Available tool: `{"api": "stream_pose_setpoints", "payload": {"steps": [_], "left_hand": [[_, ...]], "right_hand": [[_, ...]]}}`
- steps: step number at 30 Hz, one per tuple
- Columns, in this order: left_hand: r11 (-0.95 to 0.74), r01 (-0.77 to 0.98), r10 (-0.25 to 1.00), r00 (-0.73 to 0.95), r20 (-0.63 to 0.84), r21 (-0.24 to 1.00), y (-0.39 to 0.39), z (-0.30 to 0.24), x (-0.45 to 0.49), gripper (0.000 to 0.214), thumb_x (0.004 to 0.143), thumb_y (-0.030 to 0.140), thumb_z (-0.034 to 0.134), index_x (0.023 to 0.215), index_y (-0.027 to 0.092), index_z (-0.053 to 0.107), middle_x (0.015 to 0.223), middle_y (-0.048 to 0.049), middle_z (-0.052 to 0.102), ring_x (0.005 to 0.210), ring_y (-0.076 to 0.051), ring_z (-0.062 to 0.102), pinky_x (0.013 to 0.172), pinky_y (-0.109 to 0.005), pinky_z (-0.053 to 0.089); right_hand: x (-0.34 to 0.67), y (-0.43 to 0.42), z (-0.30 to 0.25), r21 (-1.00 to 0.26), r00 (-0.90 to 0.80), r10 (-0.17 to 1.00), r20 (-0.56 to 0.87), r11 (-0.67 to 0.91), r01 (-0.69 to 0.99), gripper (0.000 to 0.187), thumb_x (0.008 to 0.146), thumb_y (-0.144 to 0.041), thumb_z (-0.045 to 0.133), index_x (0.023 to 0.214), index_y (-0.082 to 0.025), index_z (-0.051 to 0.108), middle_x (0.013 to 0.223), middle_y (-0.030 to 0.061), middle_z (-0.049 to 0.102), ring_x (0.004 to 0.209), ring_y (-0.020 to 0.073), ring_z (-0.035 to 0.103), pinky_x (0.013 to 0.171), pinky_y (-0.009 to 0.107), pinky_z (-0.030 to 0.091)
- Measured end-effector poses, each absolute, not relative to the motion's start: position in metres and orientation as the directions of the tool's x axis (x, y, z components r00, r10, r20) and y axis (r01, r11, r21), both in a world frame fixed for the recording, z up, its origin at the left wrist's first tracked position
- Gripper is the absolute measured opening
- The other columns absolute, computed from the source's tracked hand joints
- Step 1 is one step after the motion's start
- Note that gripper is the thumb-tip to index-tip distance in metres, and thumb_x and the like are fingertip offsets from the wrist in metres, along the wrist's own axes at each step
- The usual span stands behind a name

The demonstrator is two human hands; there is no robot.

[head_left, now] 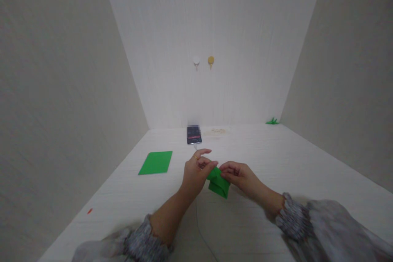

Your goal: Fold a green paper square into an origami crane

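one piece of folded green paper [218, 188], matte and creased into layered flaps with a pointed lower corner, is held over the pale, faintly streaked table [251, 147]; whether it touches the surface cannot be told. the left hand [196, 174] has a narrow grip, pinching its upper left end, and the right hand [241, 175] likewise pinches its right side. a flat, four-sided green sheet [156, 162] lies to the left, with a dark phone [194, 138] farther back. gathered, fuzzy grey cuffs [294, 217] circle both wrists.
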State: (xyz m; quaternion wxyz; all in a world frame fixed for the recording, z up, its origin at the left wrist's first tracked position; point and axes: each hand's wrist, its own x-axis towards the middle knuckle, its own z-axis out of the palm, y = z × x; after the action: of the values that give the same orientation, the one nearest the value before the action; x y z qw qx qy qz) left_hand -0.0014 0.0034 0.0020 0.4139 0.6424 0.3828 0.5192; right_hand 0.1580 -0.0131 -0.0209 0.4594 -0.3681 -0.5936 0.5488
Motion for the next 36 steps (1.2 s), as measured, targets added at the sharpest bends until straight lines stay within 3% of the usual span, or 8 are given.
{"api": "stream_pose_setpoints", "payload": {"steps": [5,9,15,19,26,31,36], "left_hand": [[-0.349,0.02,0.924,0.172,0.341,0.937,0.007,0.0,-0.002,0.037,0.066,0.03,0.062,0.098,0.016,0.048,0.054,0.0052,0.055,0.05,-0.008,0.048,0.051,-0.019,0.036],[-0.288,0.008,0.921,0.277,0.274,0.958,0.01,-0.008,-0.002,0.041,0.065,0.026,0.062,0.102,0.016,0.045,0.055,0.0052,0.054,0.048,-0.007,0.045,0.048,-0.018,0.034],[-0.199,0.01,0.863,0.476,0.17,0.98,0.014,-0.022,-0.002,0.041,0.058,0.02,0.067,0.096,0.016,0.053,0.073,-0.0006,0.058,0.057,-0.008,0.051,0.052,-0.019,0.038],[-0.123,0.017,0.795,0.6,0.089,0.992,0.012,-0.024,0.0,0.04,0.058,0.023,0.069,0.094,0.014,0.055,0.064,-0.0006,0.059,0.053,-0.009,0.052,0.05,-0.02,0.037],[-0.04,-0.112,0.931,0.358,0.078,0.993,0.012,-0.018,0.002,0.028,0.058,0.026,0.069,0.079,0.011,0.059,0.066,-0.0037,0.062,0.058,-0.012,0.057,0.057,-0.023,0.044],[-0.038,-0.121,0.98,0.187,0.06,0.992,0.011,-0.011,0.004,0.021,0.057,0.024,0.068,0.07,0.013,0.056,0.06,0.0002,0.06,0.05,-0.009,0.053,0.05,-0.021,0.041],[0.036,-0.187,0.98,0.201,0.002,0.982,0.007,-0.006,0.006,0.022,0.056,0.024,0.067,0.064,0.015,0.049,0.054,0.0028,0.056,0.048,-0.009,0.053,0.049,-0.022,0.043]], "right_hand": [[0.16,-0.012,-0.017,-0.985,-0.203,0.964,0.173,0.165,-0.059,0.021,0.067,-0.031,0.062,0.079,-0.016,0.056,0.065,-0.0006,0.059,0.057,0.0112,0.054,0.054,0.024,0.039],[0.165,-0.011,-0.015,-0.975,-0.112,0.969,0.221,0.22,-0.02,0.022,0.071,-0.031,0.057,0.086,-0.018,0.049,0.06,-0.0045,0.051,0.05,0.009,0.048,0.046,0.022,0.036],[0.167,-0.013,-0.018,-0.929,-0.281,0.914,0.294,0.342,0.142,0.026,0.072,-0.024,0.056,0.095,-0.02,0.044,0.059,-0.0059,0.049,0.051,0.0087,0.045,0.046,0.02,0.035],[0.165,-0.013,-0.02,-0.916,-0.331,0.897,0.292,0.362,0.171,0.027,0.072,-0.022,0.058,0.095,-0.021,0.044,0.058,-0.0062,0.048,0.053,0.0094,0.046,0.048,0.021,0.035],[0.164,-0.008,-0.022,-0.925,-0.154,0.913,0.377,0.379,-0.019,0.03,0.077,-0.032,0.055,0.101,-0.023,0.04,0.082,0.0004,0.052,0.074,0.0125,0.052,0.065,0.026,0.042],[0.158,-0.009,-0.023,-0.932,-0.228,0.904,0.362,0.351,-0.09,0.039,0.074,-0.035,0.058,0.105,-0.024,0.039,0.091,0.0039,0.054,0.086,0.0167,0.054,0.074,0.031,0.043],[0.159,-0.016,-0.013,-0.952,-0.139,0.942,0.305,0.3,-0.052,0.027,0.082,-0.041,0.043,0.101,-0.021,0.045,0.083,0.0024,0.055,0.075,0.015,0.054,0.07,0.03,0.043]]}}
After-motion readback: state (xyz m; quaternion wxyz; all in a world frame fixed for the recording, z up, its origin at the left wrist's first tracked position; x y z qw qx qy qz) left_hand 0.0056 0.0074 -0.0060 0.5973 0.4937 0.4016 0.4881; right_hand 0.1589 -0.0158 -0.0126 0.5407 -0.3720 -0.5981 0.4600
